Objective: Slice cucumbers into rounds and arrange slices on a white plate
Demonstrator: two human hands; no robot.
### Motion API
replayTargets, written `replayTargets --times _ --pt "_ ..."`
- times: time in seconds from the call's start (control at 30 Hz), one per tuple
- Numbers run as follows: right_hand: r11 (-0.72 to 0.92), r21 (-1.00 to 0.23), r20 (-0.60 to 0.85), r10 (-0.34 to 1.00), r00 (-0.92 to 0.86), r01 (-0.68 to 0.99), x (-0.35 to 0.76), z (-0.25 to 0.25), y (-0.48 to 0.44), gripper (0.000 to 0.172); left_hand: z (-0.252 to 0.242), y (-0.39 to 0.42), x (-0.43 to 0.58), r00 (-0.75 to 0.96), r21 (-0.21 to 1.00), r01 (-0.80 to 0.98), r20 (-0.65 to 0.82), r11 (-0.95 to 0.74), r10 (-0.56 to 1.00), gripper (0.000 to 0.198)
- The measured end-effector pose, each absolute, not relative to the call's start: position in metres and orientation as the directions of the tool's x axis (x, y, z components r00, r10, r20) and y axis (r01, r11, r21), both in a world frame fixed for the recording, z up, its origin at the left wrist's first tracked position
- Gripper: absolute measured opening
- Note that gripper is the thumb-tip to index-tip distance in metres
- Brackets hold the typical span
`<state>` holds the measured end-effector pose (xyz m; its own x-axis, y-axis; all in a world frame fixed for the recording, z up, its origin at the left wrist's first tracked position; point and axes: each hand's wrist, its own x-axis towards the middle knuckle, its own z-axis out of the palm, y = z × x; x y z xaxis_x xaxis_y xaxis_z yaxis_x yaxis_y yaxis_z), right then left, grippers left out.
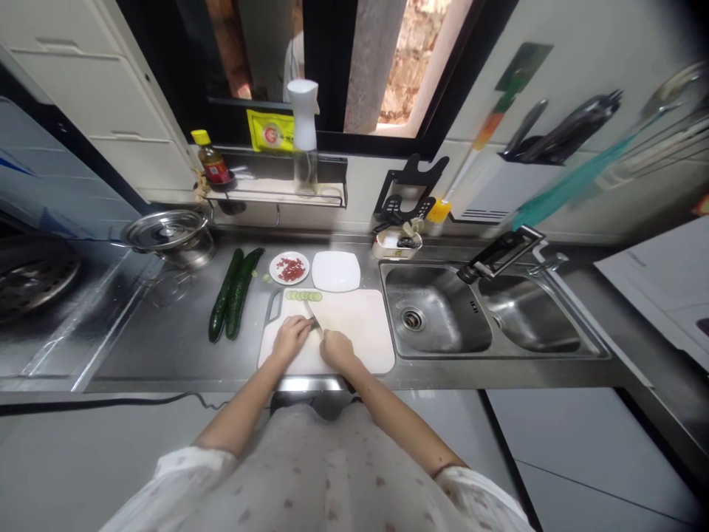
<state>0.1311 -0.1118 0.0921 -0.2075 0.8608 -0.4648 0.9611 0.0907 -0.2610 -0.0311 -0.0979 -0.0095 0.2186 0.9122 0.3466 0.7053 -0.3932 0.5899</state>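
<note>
On a white cutting board (365, 325), my right hand (337, 350) is closed round the handle of a kitchen knife (313, 316), its blade pointing away from me and to the left. Just left of the blade, my left hand (291, 340) has its fingers bent together over a small dark-skinned cucumber piece (314, 324), mostly hidden by the fingers. Pale green cucumber slices (303, 295) lie in an overlapping row along the board's far edge. Two whole cucumbers (235, 295) rest on the steel counter to the left of the board.
Behind the board stand a small plate (275, 276) of chopped red bits and a white square dish (336, 271). A double sink (437, 347) adjoins on the right. A lidded steel pot (188, 247) is at back left. A shelf (266, 195) holds bottles.
</note>
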Motion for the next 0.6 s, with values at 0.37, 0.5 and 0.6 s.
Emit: replayTargets --times 0.37,0.5,0.6 --pt "0.09 -0.227 -0.495 0.847 -0.195 0.97 0.148 0.09 -0.14 0.029 -0.013 -0.097 -0.031 0.219 0.593 0.701 0.349 -0.396 0.911 0.023" --pt "0.092 -0.216 -0.498 0.846 -0.191 0.972 0.15 0.09 -0.142 0.03 -0.014 -0.096 -0.032 0.224 0.59 0.702 0.348 -0.399 0.91 0.023" --pt "0.102 -0.219 -0.482 0.854 -0.198 0.97 0.147 0.09 -0.139 0.03 -0.011 -0.097 -0.032 0.231 0.587 0.703 0.346 -0.402 0.909 0.022"
